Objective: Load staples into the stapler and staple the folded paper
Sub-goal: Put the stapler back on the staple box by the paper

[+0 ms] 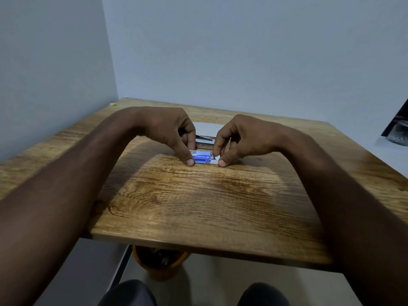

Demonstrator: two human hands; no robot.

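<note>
A small blue staple box (202, 158) lies on the wooden table (198, 206). My left hand (170, 133) pinches its left end between thumb and fingers. My right hand (238, 138) grips the white inner tray (215, 161) that sticks out of the box's right end. Just behind the box sits a silver stapler (204, 143), partly hidden by both hands. A folded white paper (207, 129) lies flat behind the stapler, between my hands.
Walls close off the table at the back and left. An orange pot (159, 263) stands on the floor under the table's near edge. A dark object (399, 129) sits at the right edge. My knees show at the bottom.
</note>
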